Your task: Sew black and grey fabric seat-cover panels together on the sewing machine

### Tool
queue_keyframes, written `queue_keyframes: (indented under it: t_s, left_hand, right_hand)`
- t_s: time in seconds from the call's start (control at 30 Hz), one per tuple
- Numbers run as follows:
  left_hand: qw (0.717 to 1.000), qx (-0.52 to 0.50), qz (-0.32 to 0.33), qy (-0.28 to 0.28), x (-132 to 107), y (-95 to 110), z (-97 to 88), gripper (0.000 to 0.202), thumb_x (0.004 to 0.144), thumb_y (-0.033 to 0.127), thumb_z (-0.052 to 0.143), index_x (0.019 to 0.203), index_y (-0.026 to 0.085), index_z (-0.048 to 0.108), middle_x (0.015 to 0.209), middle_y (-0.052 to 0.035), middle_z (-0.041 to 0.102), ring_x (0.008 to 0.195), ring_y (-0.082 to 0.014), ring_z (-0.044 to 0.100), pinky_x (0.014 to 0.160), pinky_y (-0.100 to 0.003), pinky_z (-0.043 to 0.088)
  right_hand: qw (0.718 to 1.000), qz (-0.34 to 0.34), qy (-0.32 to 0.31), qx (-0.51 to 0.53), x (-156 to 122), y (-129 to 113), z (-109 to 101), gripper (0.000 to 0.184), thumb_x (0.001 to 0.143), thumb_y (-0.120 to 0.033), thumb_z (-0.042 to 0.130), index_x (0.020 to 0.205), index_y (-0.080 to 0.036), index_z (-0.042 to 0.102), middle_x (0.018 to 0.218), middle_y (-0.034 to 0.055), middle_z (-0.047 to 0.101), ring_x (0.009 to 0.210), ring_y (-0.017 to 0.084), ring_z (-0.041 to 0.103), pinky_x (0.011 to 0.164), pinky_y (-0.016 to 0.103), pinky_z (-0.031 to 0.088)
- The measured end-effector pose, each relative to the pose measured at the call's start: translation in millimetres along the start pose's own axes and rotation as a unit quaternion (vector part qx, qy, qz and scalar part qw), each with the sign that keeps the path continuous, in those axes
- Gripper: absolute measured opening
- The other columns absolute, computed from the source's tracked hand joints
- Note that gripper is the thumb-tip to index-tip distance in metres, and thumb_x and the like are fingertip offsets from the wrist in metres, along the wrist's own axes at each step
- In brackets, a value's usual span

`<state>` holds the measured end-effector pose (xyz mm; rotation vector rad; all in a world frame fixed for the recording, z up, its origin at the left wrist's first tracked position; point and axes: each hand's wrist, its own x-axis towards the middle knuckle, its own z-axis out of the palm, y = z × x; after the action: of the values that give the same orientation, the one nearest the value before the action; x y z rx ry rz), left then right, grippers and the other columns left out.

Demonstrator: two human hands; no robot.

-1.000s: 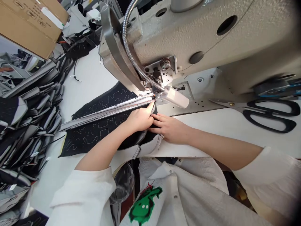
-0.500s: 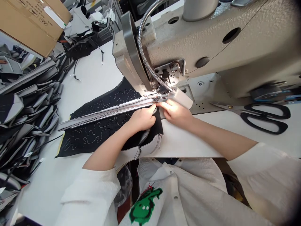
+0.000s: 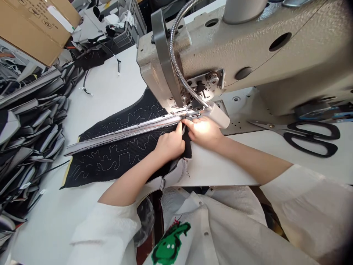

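A black fabric panel [image 3: 110, 163] with wavy pale stitching lies on the table, partly under the head of a sewing machine [image 3: 162, 70]. Its folded grey-white seam edge [image 3: 121, 133] runs up to the presser foot. Just in front of the foot, my left hand [image 3: 170, 144] is closed on the panel, thumb and finger at the seam. Close beside it, my right hand [image 3: 205, 133] pinches the same edge under the lamp's light. The fingertips nearly meet, and the needle point is hidden.
Black-handled scissors [image 3: 311, 136] lie on the right beside the machine bed. A large heap of grey and black fabric pieces [image 3: 33, 121] fills the left side. Behind are a cardboard box [image 3: 41, 29] and a grey crate [image 3: 129, 31]. Thin black cords [image 3: 86, 82] lie on the table.
The panel has slid a little to the left, away from the machine's needle area. My view has shifted slightly, so the machine sits farther right. Both hands remain at the seam.
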<state>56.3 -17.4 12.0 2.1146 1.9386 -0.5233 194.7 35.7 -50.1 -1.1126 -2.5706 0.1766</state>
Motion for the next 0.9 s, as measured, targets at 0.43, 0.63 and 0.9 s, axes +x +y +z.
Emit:
queue_keyframes:
  t_s: [0.43, 0.63, 0.9]
  left_hand:
    - [0.990, 0.000, 0.060, -0.124, -23, -15, -31.4, 0.072, 0.082, 0.027, 0.037, 0.150, 0.020, 0.014, 0.117, -0.0125, 0.065, 0.099, -0.0273, 0.064, 0.074, -0.032, 0.049]
    - [0.988, -0.116, 0.062, -0.085, 4, -24, -28.4, 0.068, 0.080, 0.023, 0.037, 0.147, 0.019, 0.026, 0.135, -0.0087, 0.054, 0.118, -0.0241, 0.054, 0.092, -0.030, 0.044]
    - [0.989, 0.067, 0.059, -0.116, -17, -8, -35.5, 0.084, 0.079, 0.036, 0.047, 0.151, 0.021, 0.005, 0.106, -0.0108, 0.068, 0.090, -0.0290, 0.065, 0.070, -0.033, 0.048]
  right_hand:
    - [0.919, -0.323, -0.096, 0.206, -46, -5, -20, 0.035, 0.082, -0.012, 0.052, 0.109, -0.027, 0.068, 0.121, 0.0032, 0.063, 0.121, 0.022, 0.049, 0.107, 0.047, 0.026]
    - [0.936, -0.300, -0.049, 0.176, -38, -6, -3, 0.036, 0.086, -0.013, 0.053, 0.120, -0.019, 0.063, 0.135, 0.0101, 0.053, 0.130, 0.025, 0.040, 0.109, 0.048, 0.027]
    - [0.903, -0.300, -0.149, 0.270, -41, 7, -47, 0.034, 0.085, -0.029, 0.059, 0.117, -0.021, 0.063, 0.124, 0.0031, 0.061, 0.126, 0.024, 0.046, 0.110, 0.043, 0.031]
